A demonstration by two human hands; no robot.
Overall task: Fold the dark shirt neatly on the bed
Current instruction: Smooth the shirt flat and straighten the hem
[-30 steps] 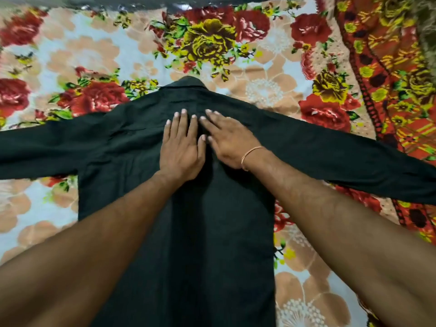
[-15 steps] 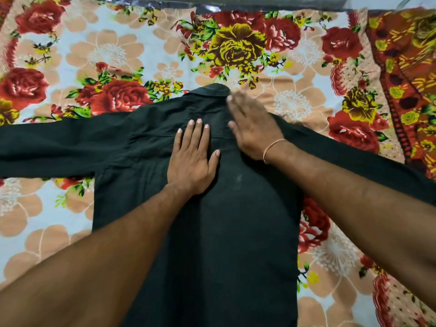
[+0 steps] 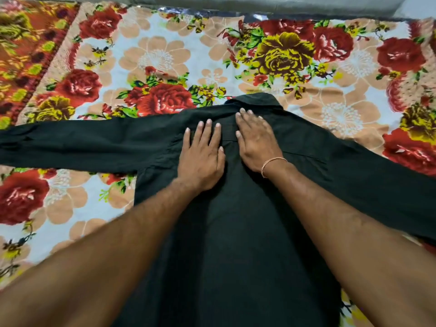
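Fingers [image 3: 204,132] straight and slightly spread on both hands, left hand [image 3: 200,159] and right hand [image 3: 256,142] pressing flat on the dark shirt [image 3: 236,232], collar [image 3: 254,99] just past the fingertips.

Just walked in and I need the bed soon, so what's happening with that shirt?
A person is getting a dark shirt ready to fold on the floral bedsheet. It lies flat, apparently back side up, collar pointing away and both sleeves spread out to the sides. The left hand and right hand rest flat, fingers straight, side by side on the upper back just below the collar, as if smoothing it. No fold has been made yet.
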